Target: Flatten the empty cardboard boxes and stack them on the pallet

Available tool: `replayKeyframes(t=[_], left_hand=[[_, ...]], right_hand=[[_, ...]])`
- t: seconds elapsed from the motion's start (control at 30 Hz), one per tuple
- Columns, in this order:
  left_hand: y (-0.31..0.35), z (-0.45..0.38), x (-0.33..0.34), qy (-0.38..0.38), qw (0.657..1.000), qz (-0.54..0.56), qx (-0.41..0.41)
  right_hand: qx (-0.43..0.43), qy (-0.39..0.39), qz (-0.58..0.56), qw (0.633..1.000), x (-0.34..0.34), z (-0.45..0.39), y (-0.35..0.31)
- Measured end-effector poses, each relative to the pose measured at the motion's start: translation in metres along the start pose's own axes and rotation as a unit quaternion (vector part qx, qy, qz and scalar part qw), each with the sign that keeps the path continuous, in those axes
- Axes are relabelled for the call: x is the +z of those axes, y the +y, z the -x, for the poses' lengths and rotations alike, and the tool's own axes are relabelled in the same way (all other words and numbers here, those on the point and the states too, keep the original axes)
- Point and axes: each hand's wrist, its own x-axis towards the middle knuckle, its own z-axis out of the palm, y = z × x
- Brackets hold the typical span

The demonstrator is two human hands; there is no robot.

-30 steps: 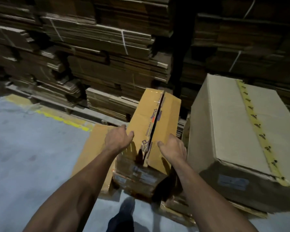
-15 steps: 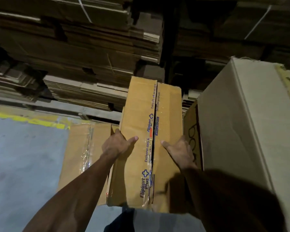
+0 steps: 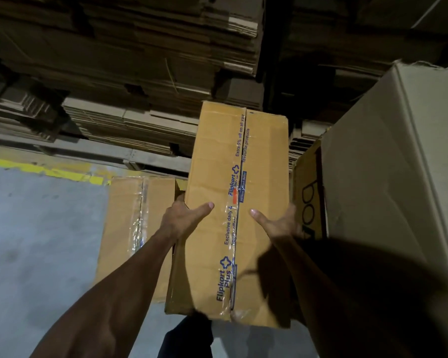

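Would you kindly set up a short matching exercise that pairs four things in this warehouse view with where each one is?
Things:
1. Flipkart box
2. taped box
3. large pale box
4. yellow floor line

Places:
A. standing at the right edge of the view
B. lying on the floor to the left, behind the left arm
C. held up between the left hand and right hand
D. along the foot of the cardboard stacks, far left

Pairs: 1-C, 2-B, 3-A, 4-D
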Motion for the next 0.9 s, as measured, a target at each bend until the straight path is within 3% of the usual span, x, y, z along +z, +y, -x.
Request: replayKeyframes(t=[0.37,0.67,0.9], left_hand=[[0.004,0.079,-0.004,0.095,0.995,0.028,0.019],[-0.046,0.24,0.048,0.206,0.975,0.079,0.015],[-0.082,0.377,0.105,0.284,0.951,0.108,-0.052]], right_hand=[[-0.092,0.023,0.04,0.995,-0.042,0.075,0.019],[-0.22,-0.029,0.04,0.974,-0.087,0.149,0.1],[-0.277,-0.105,0.114,0.949,-0.135,0.215,0.169]])
